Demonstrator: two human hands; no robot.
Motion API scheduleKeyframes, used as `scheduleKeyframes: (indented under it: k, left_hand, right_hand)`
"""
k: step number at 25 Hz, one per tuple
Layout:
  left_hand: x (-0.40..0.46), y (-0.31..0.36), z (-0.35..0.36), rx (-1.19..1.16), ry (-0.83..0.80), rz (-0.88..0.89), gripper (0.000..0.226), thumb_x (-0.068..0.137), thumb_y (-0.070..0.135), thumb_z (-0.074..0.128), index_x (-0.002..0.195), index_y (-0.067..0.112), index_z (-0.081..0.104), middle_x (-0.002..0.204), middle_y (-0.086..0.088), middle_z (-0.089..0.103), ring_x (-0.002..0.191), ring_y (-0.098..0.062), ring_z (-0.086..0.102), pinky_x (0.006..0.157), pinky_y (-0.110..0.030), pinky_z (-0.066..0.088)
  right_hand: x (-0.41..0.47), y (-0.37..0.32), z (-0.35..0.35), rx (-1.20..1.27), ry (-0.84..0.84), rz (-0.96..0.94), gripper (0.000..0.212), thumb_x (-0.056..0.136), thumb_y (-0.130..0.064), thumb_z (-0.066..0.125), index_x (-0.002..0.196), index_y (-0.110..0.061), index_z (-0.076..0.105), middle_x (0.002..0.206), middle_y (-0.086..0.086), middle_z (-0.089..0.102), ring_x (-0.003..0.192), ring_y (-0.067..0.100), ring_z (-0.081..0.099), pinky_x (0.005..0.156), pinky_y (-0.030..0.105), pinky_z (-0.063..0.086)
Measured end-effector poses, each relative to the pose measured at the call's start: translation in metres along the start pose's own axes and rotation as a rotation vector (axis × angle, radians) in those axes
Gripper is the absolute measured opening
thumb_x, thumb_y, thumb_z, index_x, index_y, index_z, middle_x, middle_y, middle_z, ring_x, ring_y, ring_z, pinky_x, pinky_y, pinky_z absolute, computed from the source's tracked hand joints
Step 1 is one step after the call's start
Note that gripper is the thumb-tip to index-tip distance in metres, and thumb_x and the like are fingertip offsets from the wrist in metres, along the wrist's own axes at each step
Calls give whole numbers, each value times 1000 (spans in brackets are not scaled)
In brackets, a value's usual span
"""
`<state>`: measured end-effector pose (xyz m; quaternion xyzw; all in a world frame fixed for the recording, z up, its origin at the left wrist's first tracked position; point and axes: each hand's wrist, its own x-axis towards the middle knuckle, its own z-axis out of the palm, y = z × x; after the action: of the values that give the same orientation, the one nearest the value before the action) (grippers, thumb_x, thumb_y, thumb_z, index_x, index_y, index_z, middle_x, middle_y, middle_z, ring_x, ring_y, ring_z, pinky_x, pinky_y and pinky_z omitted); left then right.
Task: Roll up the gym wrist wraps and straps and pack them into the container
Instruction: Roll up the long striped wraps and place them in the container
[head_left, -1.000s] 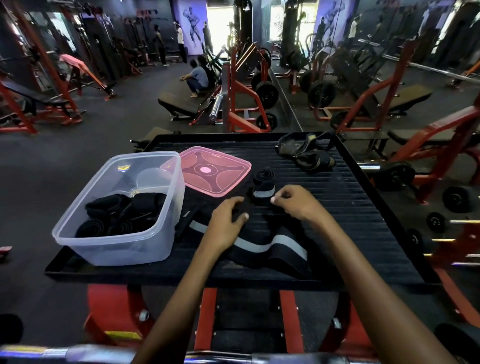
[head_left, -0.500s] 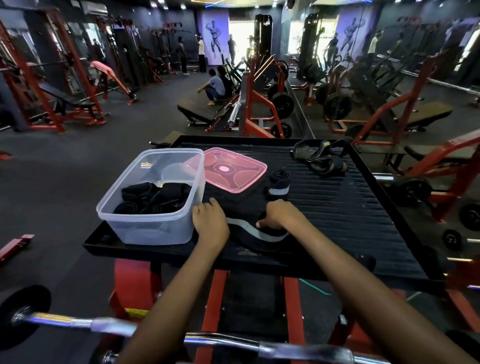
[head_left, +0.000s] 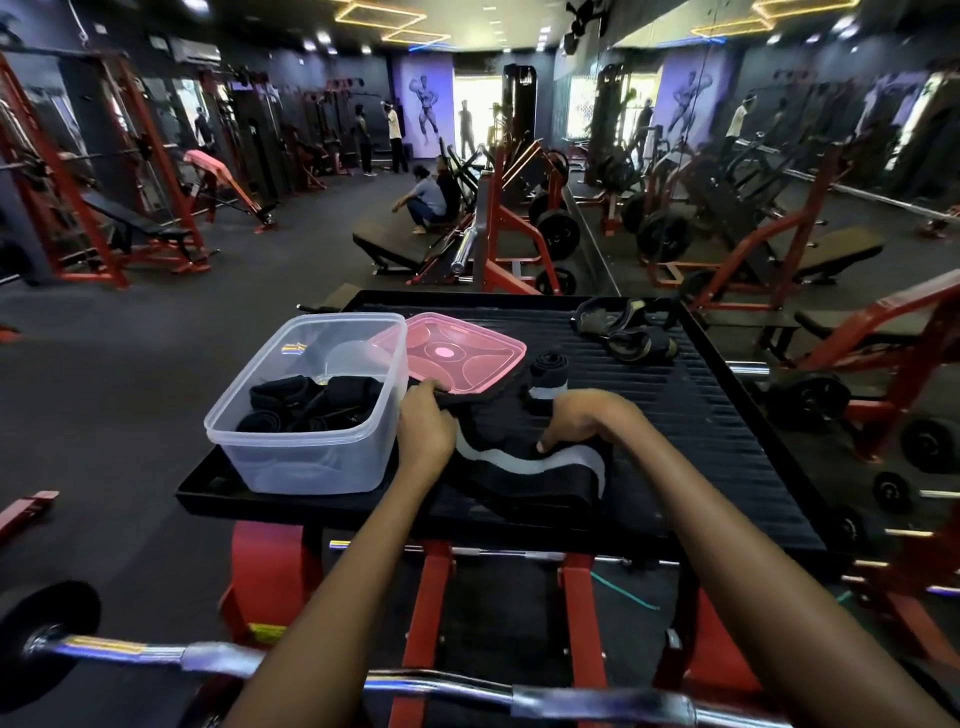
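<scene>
A long black wrist wrap with a white stripe (head_left: 545, 475) lies unrolled on the black ribbed platform (head_left: 727, 415). My left hand (head_left: 423, 428) pinches its end beside the clear container (head_left: 311, 415), just under the pink lid (head_left: 457, 358). My right hand (head_left: 587, 421) grips a fold of the same wrap, fingers curled over it. A rolled black wrap with a white band (head_left: 548, 376) stands upright behind my hands. The container holds several rolled black wraps (head_left: 311, 405).
A heap of black lifting straps (head_left: 623, 332) lies at the platform's far right corner. A chrome barbell (head_left: 311, 670) crosses close in front of me. Red gym racks and benches surround the platform; a person (head_left: 428, 200) crouches beyond it.
The view has lifted and the platform sits lower in frame. My left hand moved toward the lid and took the wrap's end; my right hand shifted right and bunched the wrap.
</scene>
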<state>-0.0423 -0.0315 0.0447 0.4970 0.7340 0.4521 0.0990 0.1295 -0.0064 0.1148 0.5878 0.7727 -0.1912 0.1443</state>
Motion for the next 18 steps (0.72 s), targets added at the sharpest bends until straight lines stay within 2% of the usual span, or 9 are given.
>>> scheduleKeyframes:
  k: [2, 4, 5, 7, 9, 11, 13, 16, 18]
  left_hand:
    - [5, 10, -1, -71, 30, -62, 31, 82, -9, 37, 97, 2, 62, 103, -15, 64, 96, -30, 58, 76, -30, 41]
    - [13, 16, 0, -126, 40, -122, 29, 84, -7, 37, 100, 2, 60, 107, -16, 63, 99, -30, 57, 78, -31, 41]
    - [17, 15, 1, -166, 41, -160, 27, 85, -6, 39, 101, 3, 59, 110, -15, 62, 102, -30, 56, 79, -30, 40]
    - [21, 9, 7, -229, 21, -226, 21, 86, -3, 46, 100, 8, 57, 113, -14, 62, 102, -26, 56, 77, -23, 36]
    - [19, -2, 14, -248, -26, -261, 18, 87, -1, 52, 101, 8, 58, 112, -11, 63, 97, -20, 54, 76, -17, 34]
    - [13, -17, 23, -319, -50, -263, 19, 87, -3, 54, 104, 3, 61, 112, -11, 64, 98, -19, 55, 81, -18, 37]
    - [7, -28, 30, -388, -44, -248, 20, 86, -5, 56, 104, 1, 61, 110, -13, 65, 98, -19, 56, 85, -21, 38]
    - [5, -34, 32, -512, -40, -227, 20, 84, -6, 59, 103, -1, 62, 99, -9, 63, 93, -17, 55, 80, -19, 42]
    - [7, -36, 31, -600, -73, -217, 18, 85, -6, 58, 100, 2, 62, 96, -7, 61, 91, -18, 55, 78, -17, 45]
  right_hand:
    - [-18, 0, -15, 14, 56, -65, 52, 86, -36, 63, 127, -7, 51, 129, 12, 54, 112, 29, 54, 84, 30, 44]
    - [-31, -2, -25, 56, 113, -121, 27, 83, -36, 65, 86, -9, 61, 100, 8, 61, 89, 24, 57, 65, 27, 43]
    - [-34, -3, -26, 69, 100, -159, 28, 82, -38, 65, 78, -11, 61, 94, 6, 62, 86, 24, 58, 65, 27, 45]
    - [-32, -6, -15, 78, 34, -238, 29, 82, -39, 64, 73, -11, 63, 85, 4, 65, 85, 22, 60, 72, 28, 47]
    - [-26, -8, 8, 118, -13, -254, 28, 84, -31, 64, 65, -12, 56, 67, 1, 55, 63, 18, 52, 57, 25, 40]
    - [-23, -9, 29, 150, -47, -209, 31, 85, -26, 64, 62, -12, 50, 61, 1, 47, 52, 14, 42, 45, 23, 34]
    - [-17, -8, 38, 183, -70, -201, 38, 87, -38, 62, 61, -13, 48, 64, 0, 48, 56, 13, 43, 50, 25, 35]
    - [-9, -9, 31, 261, 76, -187, 50, 82, -58, 59, 64, -12, 48, 65, 2, 50, 59, 17, 47, 57, 27, 37]
    - [-4, -10, 25, 426, 136, -225, 45, 77, -56, 67, 73, -14, 52, 64, -1, 50, 56, 13, 48, 52, 24, 38]
